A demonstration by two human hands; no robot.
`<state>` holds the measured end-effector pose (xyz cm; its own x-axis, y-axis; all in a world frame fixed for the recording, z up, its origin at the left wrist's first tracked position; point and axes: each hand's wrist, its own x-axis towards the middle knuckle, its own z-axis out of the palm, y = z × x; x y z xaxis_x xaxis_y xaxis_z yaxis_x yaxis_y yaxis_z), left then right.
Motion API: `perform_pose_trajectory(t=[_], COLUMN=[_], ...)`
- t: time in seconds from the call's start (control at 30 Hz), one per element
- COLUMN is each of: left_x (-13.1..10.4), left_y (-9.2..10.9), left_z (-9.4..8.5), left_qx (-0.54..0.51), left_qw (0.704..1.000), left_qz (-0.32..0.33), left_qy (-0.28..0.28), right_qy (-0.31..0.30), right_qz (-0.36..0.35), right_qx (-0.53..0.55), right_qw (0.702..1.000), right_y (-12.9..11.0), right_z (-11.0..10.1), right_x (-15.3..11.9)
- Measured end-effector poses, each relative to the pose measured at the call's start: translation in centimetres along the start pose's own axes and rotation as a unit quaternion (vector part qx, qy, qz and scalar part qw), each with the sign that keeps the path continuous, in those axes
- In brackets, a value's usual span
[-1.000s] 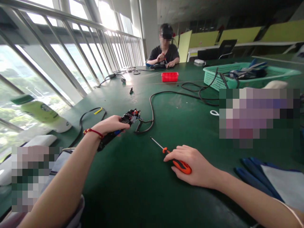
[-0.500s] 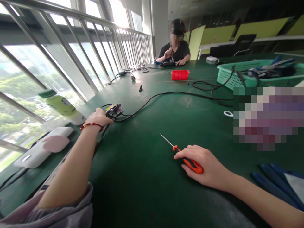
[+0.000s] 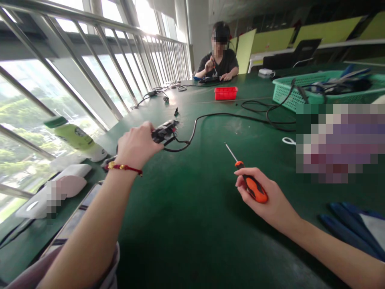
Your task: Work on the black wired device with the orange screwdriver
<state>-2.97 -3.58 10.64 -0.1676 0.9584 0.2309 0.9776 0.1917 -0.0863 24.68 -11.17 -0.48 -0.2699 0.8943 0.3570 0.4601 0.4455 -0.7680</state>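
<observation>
My left hand [image 3: 140, 142], with a red cord bracelet at the wrist, is closed on a black corded device [image 3: 165, 131] whose inner parts and wires show at its far end. The hand hides much of the device, so its exact kind cannot be told. A black cable [image 3: 210, 114] runs from it to the right across the green table. In my right hand [image 3: 261, 185] is a screwdriver [image 3: 254, 187] with an orange and black handle. Its thin shaft points away and to the left, apart from the device.
A red plastic tray [image 3: 225, 93] and a green basket [image 3: 284, 94] of tools stand farther back. Blue gloves [image 3: 345, 228] lie at right. On the left are a bottle [image 3: 75, 136], a white case-like object [image 3: 33, 205] and a railing. Another person [image 3: 219, 56] works at the far end.
My left hand has lifted the device and brought it to the right and nearer. My right hand has raised the screwdriver and shifted it slightly right and away.
</observation>
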Motion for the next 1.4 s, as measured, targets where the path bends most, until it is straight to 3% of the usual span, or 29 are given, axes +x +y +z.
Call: perform_pose_trajectory(t=[0.17,0.27,0.33,0.47,0.63,0.8,0.87,1.0,1.17,1.4], left_x=[-2.7,-3.5,-3.6,-2.8,-0.8,2.3,3.3,4.3,3.7,0.5], left_y=[6.0,8.3,8.8,8.3,6.3,0.8,-1.8,-4.9,-3.9,1.8], left_z=[3.3,5.4,6.4,8.1,9.5,9.3,9.3,9.7,9.4,7.8], left_qx=[-0.063,-0.125,-0.126,-0.13,-0.152,-0.142,-0.112,-0.105,-0.057,0.099], left_qw=[0.966,0.924,0.915,0.925,0.942,0.984,0.993,0.992,0.994,0.991], left_qz=[0.249,0.361,0.382,0.347,0.294,0.102,0.019,0.031,0.068,0.071], left_qy=[-0.028,-0.01,0.031,0.079,0.06,0.043,0.0,-0.061,-0.066,-0.052], right_qy=[0.117,0.12,0.098,0.041,-0.009,-0.008,-0.009,-0.014,-0.021,-0.021], right_qz=[0.006,0.022,0.043,0.059,0.032,0.045,0.049,0.06,0.063,0.063], right_qx=[-0.002,-0.023,-0.04,-0.057,-0.072,-0.081,-0.082,-0.08,-0.076,-0.073], right_qw=[0.993,0.992,0.993,0.996,0.997,0.996,0.995,0.995,0.995,0.995], right_y=[0.4,0.8,1.0,1.0,1.0,1.0,0.8,0.7,0.7,0.7], right_z=[0.0,-0.1,-0.2,-0.2,-0.1,0.0,-0.1,-0.1,-0.1,-0.1], right_x=[0.0,0.2,0.4,0.6,0.5,0.4,0.5,0.5,0.5,0.5])
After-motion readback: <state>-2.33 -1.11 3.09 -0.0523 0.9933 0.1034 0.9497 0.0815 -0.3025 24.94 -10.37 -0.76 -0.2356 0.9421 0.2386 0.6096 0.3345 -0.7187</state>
